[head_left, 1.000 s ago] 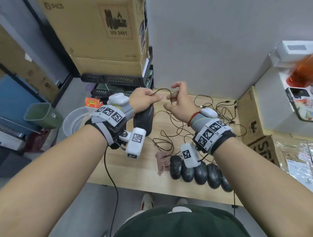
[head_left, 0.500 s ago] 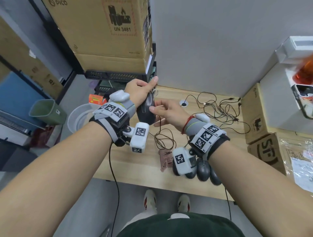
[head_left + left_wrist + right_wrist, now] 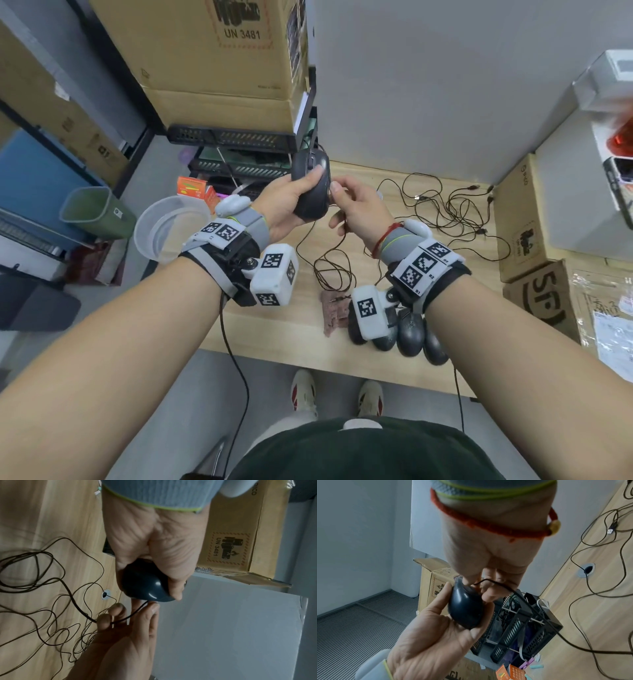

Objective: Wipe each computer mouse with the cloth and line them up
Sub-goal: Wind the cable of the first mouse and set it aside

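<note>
Mouse (image 3: 310, 186) in hand looks a light, hard-shelled thing, glossy dark plastic that catches highlights in both wrist views, so I judge it slick under dry fingers and best held across its flanks, as it is now, with the domed back left free for wiping. Its cable (image 3: 330, 260) is thin and limp, trailing down to loose loops on the worktop (image 3: 274, 329); that tail will likely drag and snag, so it wants managing apart from the body.

That mouse sits raised above the far left part of the worktop, cradled in the left hand (image 3: 284, 209), thumb pressed over its top and fingers wrapped beneath. The right hand (image 3: 359, 212) is just beside it, its fingertips (image 3: 118, 607) touching the front end where the cable leaves; the cable runs between loosely curled fingers, and a firm pinch cannot be confirmed.

Nearer the body, the pinkish cloth (image 3: 334, 313) lies crumpled on the worktop, untouched by either hand. Just right of it a row of dark mice (image 3: 409, 334) lies side by side near the front edge, partly hidden under the right wrist.
</note>
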Motion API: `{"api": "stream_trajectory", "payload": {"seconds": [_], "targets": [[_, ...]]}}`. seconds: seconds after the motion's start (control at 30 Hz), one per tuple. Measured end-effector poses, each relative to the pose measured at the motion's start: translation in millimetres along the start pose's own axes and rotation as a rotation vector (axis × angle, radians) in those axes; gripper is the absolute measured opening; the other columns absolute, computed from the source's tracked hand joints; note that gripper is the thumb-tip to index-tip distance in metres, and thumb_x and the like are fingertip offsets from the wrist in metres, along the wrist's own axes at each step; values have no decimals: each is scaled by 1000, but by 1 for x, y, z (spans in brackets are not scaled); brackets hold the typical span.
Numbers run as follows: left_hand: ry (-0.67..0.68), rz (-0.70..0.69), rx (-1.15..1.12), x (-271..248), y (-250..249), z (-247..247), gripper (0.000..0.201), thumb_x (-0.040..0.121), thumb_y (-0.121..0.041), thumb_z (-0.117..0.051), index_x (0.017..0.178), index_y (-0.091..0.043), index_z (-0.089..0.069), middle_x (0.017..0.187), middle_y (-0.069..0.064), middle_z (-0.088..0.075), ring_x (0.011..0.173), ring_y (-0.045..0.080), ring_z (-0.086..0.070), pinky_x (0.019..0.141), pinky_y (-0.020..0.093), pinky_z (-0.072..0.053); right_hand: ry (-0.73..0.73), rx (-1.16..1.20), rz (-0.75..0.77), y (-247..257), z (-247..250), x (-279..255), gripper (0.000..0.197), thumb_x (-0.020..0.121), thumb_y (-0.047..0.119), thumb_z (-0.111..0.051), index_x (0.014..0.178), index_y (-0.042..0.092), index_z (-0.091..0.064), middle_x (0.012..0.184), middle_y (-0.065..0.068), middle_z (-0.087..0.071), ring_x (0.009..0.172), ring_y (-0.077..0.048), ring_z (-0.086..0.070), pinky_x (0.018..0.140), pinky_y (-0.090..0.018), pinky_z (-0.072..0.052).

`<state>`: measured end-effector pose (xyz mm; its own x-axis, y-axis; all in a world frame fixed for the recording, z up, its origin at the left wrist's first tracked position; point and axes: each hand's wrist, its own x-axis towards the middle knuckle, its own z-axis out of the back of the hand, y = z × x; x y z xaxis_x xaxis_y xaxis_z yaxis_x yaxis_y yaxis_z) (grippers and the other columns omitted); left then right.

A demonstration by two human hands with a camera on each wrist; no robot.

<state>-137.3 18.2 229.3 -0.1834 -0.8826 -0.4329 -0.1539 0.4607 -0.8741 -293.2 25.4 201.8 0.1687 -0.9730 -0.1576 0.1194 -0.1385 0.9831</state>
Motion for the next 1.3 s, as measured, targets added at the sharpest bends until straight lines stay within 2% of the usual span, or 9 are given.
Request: {"api": "stream_trajectory", "payload": {"seconds": [0.13, 0.27, 0.43, 0.6, 0.73, 0.9, 1.07, 1.17, 1.3], "targets": [[45, -29, -19, 2, -12, -3, 39, 97, -39, -62, 121, -7, -59, 104, 11, -67, 90, 23, -69, 82, 41, -55, -63, -130, 35, -2, 13, 8, 21, 103, 17, -48, 93, 18, -66, 72, 1, -64, 43, -10, -46, 43, -18, -38], [62, -32, -45, 4, -26, -14, 60, 96, -43, -61, 132, 5, -57, 108, 13, -67, 87, 25, -68, 74, 35, -58, -35, -229, -31, 1, 20, 10, 34, 102, 35, -49, 78, 19, -67, 55, 1, -60, 45, -12, -50, 54, -23, -42], [-25, -93, -70, 13, -35, -21, 51, 97, -37, -64, 129, 3, -56, 100, 15, -69, 99, 32, -71, 92, 45, -58, -18, -310, -73, 5, 26, 14, 45, 97, 50, -52, 66, 21, -66, 43, 7, -49, 44, -11, -44, 57, -28, -40], [-89, -126, 129, 21, -41, -11, 53, 92, -41, -70, 123, 1, -61, 99, 15, -68, 79, 24, -70, 81, 40, -60, -38, -317, -52, 15, 40, 14, 40, 89, 50, -68, 66, 17, -62, 44, 16, -43, 37, -1, -39, 54, -23, -27], [-126, -80, 319, 29, -43, 5, 39, 81, -40, -82, 104, -9, -73, 99, 12, -77, 85, 25, -72, 83, 42, -60, -18, -279, 2, 27, 54, 16, 34, 90, 39, -70, 70, 12, -65, 76, -8, -59, 42, 0, -39, 52, -16, -33], [-111, 35, 480, 28, -42, -2, 62, 59, -47, -81, 104, -6, -71, 94, 14, -75, 81, 28, -68, 74, 36, -52, -13, -275, 33, 34, 57, 23, 30, 90, 32, -72, 88, 2, -72, 59, 5, -46, 44, -1, -36, 51, -16, -32], [-103, 56, 531, 30, -37, -5, 21, 76, -30, -73, 82, -11, -66, 65, 2, -65, 61, 18, -61, 62, 27, -48, 39, -330, 94, 38, 53, 27, 23, 90, 31, -73, 87, 8, -74, 68, 5, -57, 62, -3, -47, 63, -17, -38], [-107, 9, 566, 34, -31, 5, 38, 72, -34, -84, 94, -4, -73, 75, 5, -73, 69, 19, -70, 70, 32, -59, 97, -363, 95, 41, 53, 25, 27, 89, 32, -73, 91, 5, -74, 71, 2, -57, 64, -5, -48, 65, -19, -39], [-19, 3, 641, 31, -29, 11, 49, 57, -42, -90, 96, -14, -79, 90, 10, -78, 82, 25, -73, 79, 37, -58, 149, -431, 88, 48, 55, 23, 29, 87, 33, -76, 85, 4, -74, 63, 1, -49, 50, -3, -39, 53, -14, -34]]}}
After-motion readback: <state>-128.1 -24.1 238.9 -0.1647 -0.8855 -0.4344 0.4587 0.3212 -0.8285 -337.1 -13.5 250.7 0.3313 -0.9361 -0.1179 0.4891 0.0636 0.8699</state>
